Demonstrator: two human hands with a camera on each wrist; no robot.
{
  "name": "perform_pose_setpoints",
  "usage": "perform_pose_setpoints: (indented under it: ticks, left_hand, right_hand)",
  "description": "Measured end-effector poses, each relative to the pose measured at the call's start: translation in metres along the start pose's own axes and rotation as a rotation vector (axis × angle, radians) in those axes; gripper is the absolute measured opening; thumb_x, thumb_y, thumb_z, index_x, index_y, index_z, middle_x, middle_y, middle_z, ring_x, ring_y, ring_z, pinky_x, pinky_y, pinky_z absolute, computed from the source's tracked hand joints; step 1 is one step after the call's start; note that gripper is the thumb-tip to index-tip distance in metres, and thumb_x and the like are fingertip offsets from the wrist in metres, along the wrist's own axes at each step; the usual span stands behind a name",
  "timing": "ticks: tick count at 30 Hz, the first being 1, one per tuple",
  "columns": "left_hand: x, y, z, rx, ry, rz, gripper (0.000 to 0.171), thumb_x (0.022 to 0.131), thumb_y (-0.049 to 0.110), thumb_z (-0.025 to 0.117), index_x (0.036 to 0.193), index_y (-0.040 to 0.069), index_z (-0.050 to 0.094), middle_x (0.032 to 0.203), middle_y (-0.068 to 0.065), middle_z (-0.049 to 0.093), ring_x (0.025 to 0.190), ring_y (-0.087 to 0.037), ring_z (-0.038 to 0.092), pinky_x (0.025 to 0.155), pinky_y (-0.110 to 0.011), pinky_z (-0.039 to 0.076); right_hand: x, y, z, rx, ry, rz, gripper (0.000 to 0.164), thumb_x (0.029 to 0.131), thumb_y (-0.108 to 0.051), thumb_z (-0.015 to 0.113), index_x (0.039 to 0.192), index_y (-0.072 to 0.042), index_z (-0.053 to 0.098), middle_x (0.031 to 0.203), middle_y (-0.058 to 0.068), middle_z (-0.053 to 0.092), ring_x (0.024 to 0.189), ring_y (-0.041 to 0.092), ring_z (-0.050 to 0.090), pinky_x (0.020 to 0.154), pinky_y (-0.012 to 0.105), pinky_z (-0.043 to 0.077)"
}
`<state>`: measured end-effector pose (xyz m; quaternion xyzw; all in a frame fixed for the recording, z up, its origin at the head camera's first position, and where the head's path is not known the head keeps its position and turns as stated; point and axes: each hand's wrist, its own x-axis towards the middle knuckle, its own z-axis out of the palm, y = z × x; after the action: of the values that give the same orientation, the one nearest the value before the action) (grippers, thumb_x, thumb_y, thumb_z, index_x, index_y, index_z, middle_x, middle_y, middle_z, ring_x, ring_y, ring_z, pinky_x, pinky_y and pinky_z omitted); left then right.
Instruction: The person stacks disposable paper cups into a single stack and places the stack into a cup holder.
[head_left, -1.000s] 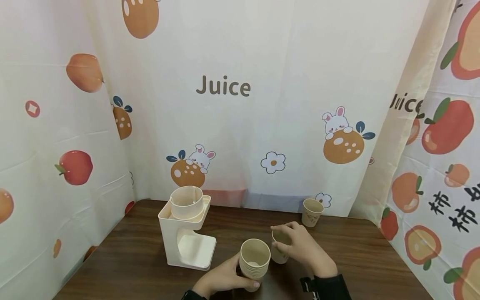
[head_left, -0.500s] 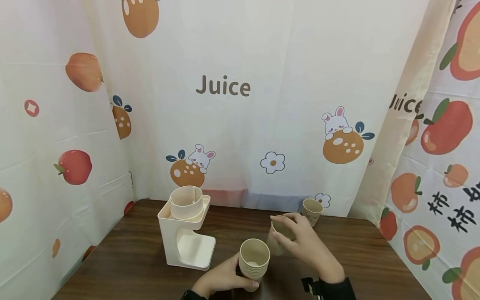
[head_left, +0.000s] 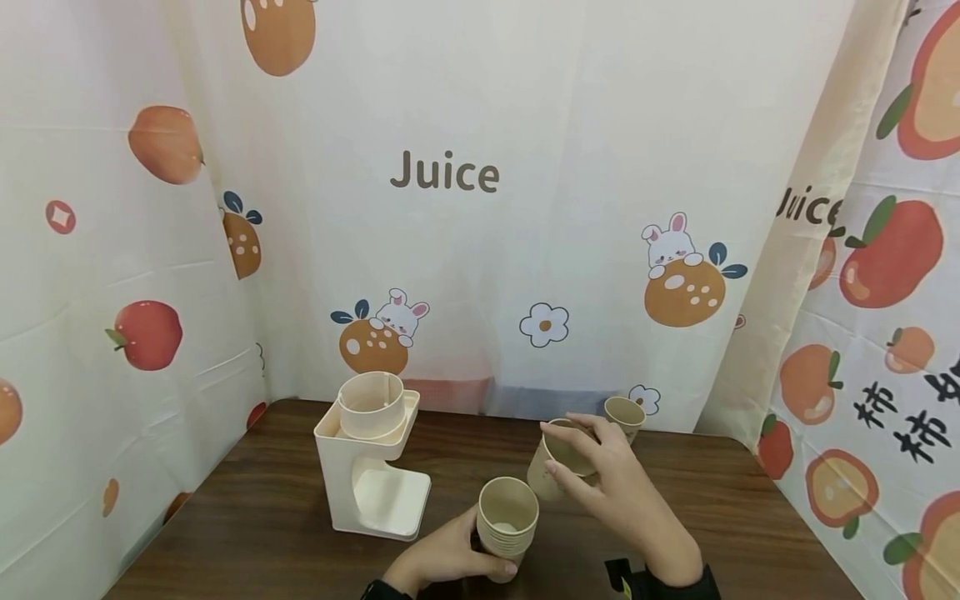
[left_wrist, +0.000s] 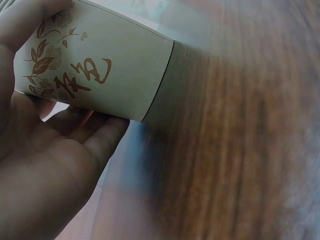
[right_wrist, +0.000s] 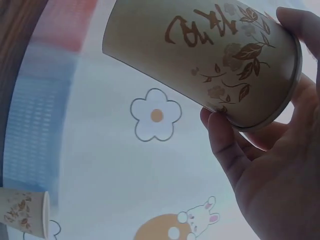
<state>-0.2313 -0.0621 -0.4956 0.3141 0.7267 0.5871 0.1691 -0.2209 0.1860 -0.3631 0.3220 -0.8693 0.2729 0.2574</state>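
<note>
My left hand (head_left: 446,552) grips a stack of beige paper cups (head_left: 508,533), fingers and thumb around its lower part, mouth facing up. Seen in the left wrist view, the lowest cup (left_wrist: 115,60) has brown floral print and lettering, its base close over the wood. My right hand (head_left: 618,492) holds a single paper cup (head_left: 542,482) near its rim, just behind and right of the stack. That cup leans, its base toward the left. The right wrist view shows the same printed cup (right_wrist: 200,65) pinched between thumb and fingers at the rim end.
A cream machine with a round top container (head_left: 372,406) and an open base tray (head_left: 393,500) stands on the left of the dark wooden table (head_left: 247,517). Another paper cup (head_left: 626,410) stands at the back right. Fruit-printed curtains (head_left: 465,275) hang behind the table and along both sides.
My right hand has moved back and slightly right, taking its cup away from beside the stack and tilting it. The left hand and the stack have stayed in place.
</note>
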Motion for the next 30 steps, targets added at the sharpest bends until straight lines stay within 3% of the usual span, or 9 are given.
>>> perform_pose_setpoints:
  ticks: [6, 14, 22, 30]
  left_hand:
    - [0.0, 0.002, 0.0, -0.01, 0.004, -0.017, 0.068, 0.078, 0.025, 0.075, 0.134, 0.031, 0.036, 0.121, 0.003, 0.056, 0.11, -0.014, 0.051, 0.095, -0.052, 0.037]
    - [0.0, 0.002, -0.001, -0.025, -0.009, -0.007, 0.068, 0.078, 0.024, 0.074, 0.134, 0.03, 0.036, 0.122, 0.003, 0.056, 0.111, -0.015, 0.05, 0.096, -0.051, 0.036]
    - [0.002, 0.001, -0.001, -0.022, -0.011, -0.003, 0.066, 0.078, 0.026, 0.074, 0.133, 0.03, 0.037, 0.122, 0.003, 0.056, 0.11, -0.015, 0.051, 0.095, -0.048, 0.037]
    - [0.001, 0.001, -0.001, -0.023, -0.025, 0.002, 0.067, 0.079, 0.025, 0.072, 0.134, 0.031, 0.035, 0.122, 0.003, 0.055, 0.108, -0.016, 0.052, 0.094, -0.047, 0.039]
  right_hand:
    - [-0.001, -0.01, -0.004, 0.053, 0.008, 0.01, 0.042, 0.089, -0.035, 0.063, 0.129, -0.038, 0.052, 0.136, 0.002, 0.04, 0.121, 0.021, 0.035, 0.056, 0.015, 0.051]
    - [-0.001, -0.03, -0.006, 0.039, 0.023, -0.077, 0.045, 0.087, -0.032, 0.066, 0.129, -0.038, 0.052, 0.138, 0.0, 0.039, 0.12, 0.019, 0.035, 0.059, 0.016, 0.05]
    - [0.002, -0.04, 0.003, 0.095, -0.025, -0.107, 0.044, 0.087, -0.034, 0.065, 0.129, -0.037, 0.052, 0.139, -0.001, 0.038, 0.124, 0.021, 0.032, 0.058, 0.01, 0.048]
    - [0.002, -0.041, 0.016, -0.007, -0.044, -0.155, 0.044, 0.087, -0.041, 0.063, 0.129, -0.042, 0.05, 0.137, -0.006, 0.041, 0.122, 0.016, 0.035, 0.08, 0.039, 0.051]
